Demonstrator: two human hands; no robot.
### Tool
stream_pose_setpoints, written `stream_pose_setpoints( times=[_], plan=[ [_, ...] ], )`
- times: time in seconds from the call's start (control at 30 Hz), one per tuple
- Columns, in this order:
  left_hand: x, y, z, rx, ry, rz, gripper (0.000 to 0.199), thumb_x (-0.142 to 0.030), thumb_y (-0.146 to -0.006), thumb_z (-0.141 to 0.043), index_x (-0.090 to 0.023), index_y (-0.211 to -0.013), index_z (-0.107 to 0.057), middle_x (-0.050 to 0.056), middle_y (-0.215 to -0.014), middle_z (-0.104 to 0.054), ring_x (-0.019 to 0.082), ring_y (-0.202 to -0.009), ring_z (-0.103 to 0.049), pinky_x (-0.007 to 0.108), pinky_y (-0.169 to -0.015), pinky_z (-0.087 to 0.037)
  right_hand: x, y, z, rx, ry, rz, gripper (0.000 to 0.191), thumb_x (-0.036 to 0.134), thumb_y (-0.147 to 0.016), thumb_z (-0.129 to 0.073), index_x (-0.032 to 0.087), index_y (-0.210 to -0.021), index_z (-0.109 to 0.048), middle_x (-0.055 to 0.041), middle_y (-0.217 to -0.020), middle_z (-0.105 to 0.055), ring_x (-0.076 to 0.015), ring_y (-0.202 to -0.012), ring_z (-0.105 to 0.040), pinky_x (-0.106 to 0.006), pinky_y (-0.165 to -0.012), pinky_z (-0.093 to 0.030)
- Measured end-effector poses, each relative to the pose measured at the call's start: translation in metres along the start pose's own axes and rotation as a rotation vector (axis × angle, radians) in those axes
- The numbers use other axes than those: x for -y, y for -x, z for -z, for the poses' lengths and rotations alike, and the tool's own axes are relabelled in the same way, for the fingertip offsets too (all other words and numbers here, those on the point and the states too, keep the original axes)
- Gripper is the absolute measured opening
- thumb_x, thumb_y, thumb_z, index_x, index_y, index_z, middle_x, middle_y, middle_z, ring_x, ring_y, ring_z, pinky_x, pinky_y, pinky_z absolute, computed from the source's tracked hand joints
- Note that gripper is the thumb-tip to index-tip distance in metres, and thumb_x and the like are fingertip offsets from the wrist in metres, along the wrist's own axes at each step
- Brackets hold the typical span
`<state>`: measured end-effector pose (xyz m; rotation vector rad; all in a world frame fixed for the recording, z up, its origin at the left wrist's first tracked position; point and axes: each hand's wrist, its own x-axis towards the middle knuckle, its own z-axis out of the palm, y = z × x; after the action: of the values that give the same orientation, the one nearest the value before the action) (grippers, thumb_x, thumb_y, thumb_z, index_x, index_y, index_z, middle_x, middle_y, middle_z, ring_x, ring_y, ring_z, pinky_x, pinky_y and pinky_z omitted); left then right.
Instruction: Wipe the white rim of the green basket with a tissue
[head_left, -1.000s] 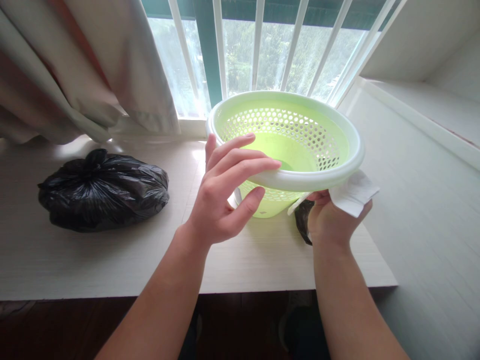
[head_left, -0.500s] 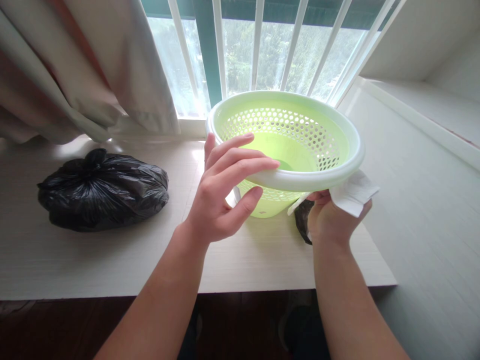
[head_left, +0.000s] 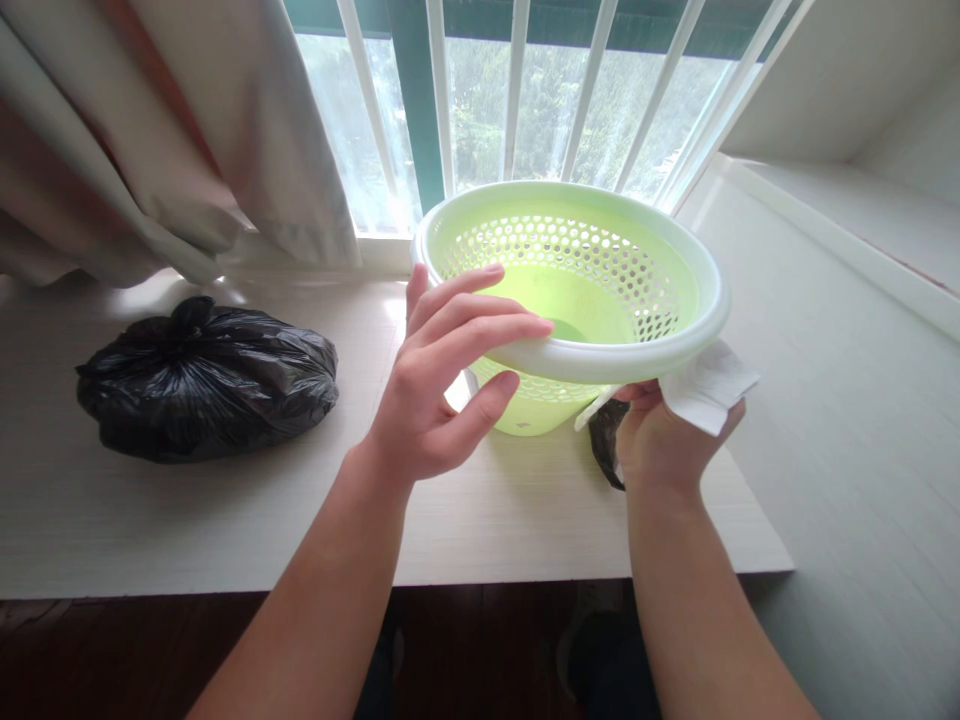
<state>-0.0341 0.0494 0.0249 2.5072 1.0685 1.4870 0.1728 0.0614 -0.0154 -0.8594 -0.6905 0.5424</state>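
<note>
A pale green plastic laundry basket (head_left: 570, 362) with a thick whitish rim and a perforated wall stands tilted slightly on the sill. Across its near left rim my left hand (head_left: 442, 385) lies with fingers spread, fingertips over the edge and the thumb apart below it on the outside. My right hand (head_left: 667, 440) is at the basket's right side, under the rim, closed around a white tissue (head_left: 709, 385). The fingertips of that hand are partly hidden by the rim. Just left of the right wrist, a piece of black plastic bag (head_left: 606, 445) shows below the basket.
A knotted black garbage bag (head_left: 217, 385) lies on the pale sill (head_left: 495, 545) at the left. Behind are a curtain (head_left: 187, 130) and a window with white bars (head_left: 517, 100). A pale panel (head_left: 840, 400) rises along the right side.
My left hand has shifted very slightly left along the rim. The right hand, tissue and basket look the same.
</note>
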Motion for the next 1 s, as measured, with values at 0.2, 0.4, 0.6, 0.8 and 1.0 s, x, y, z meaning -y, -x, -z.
stream_pose_setpoints(
  times=[0.2, 0.4, 0.6, 0.8, 1.0],
  plan=[
    [0.0025, -0.0004, 0.0007, -0.002, 0.038, -0.025, 0.033, -0.023, -0.094, -0.055, -0.035, -0.122, -0.067, -0.005, -0.123, -0.074, 0.019, -0.148, -0.053, 0.049, -0.144, -0.015, -0.0017, -0.0010, 0.0010, -0.004, -0.005, 0.020, 0.035, 0.044, -0.079, -0.077, 0.021, -0.065, -0.054, 0.0069, -0.051, -0.054, -0.0108, -0.046, -0.055, -0.023, -0.040, -0.048],
    [0.0043, -0.0005, 0.0015, -0.007, 0.012, -0.016, 0.031, -0.025, -0.095, -0.054, -0.036, -0.120, -0.067, -0.006, -0.122, -0.074, 0.017, -0.147, -0.055, 0.047, -0.144, -0.018, -0.0015, -0.0033, 0.0031, -0.005, -0.002, 0.005, 0.030, 0.043, -0.079, -0.076, 0.021, -0.072, -0.056, 0.0073, -0.056, -0.056, -0.0093, -0.043, -0.053, -0.022, -0.037, -0.045],
    [0.0058, -0.0004, 0.0027, -0.007, 0.033, -0.013, 0.029, -0.027, -0.096, -0.053, -0.036, -0.119, -0.067, -0.005, -0.121, -0.075, 0.018, -0.147, -0.054, 0.050, -0.143, -0.018, -0.0008, -0.0037, 0.0038, -0.012, -0.010, 0.008, 0.023, 0.040, -0.080, -0.075, 0.022, -0.088, -0.063, 0.0079, -0.059, -0.054, -0.0097, -0.044, -0.052, -0.022, -0.037, -0.043],
    [0.0076, -0.0002, 0.0027, -0.005, 0.001, -0.010, 0.028, -0.031, -0.097, -0.049, -0.036, -0.118, -0.067, -0.004, -0.119, -0.075, 0.018, -0.147, -0.054, 0.052, -0.143, -0.018, 0.0005, -0.0031, 0.0055, 0.015, 0.001, 0.001, 0.028, 0.041, -0.079, -0.077, 0.021, -0.073, -0.058, 0.0071, -0.057, -0.053, -0.0094, -0.049, -0.055, -0.021, -0.039, -0.045],
    [0.0077, -0.0009, 0.0025, -0.019, 0.048, -0.022, 0.030, -0.026, -0.095, -0.053, -0.036, -0.119, -0.068, -0.006, -0.120, -0.075, 0.017, -0.147, -0.055, 0.051, -0.144, -0.017, 0.0005, -0.0037, 0.0040, -0.020, 0.005, 0.005, 0.029, 0.042, -0.078, -0.077, 0.022, -0.073, -0.057, 0.0083, -0.055, -0.052, -0.0091, -0.049, -0.053, -0.021, -0.038, -0.044]
  ],
)
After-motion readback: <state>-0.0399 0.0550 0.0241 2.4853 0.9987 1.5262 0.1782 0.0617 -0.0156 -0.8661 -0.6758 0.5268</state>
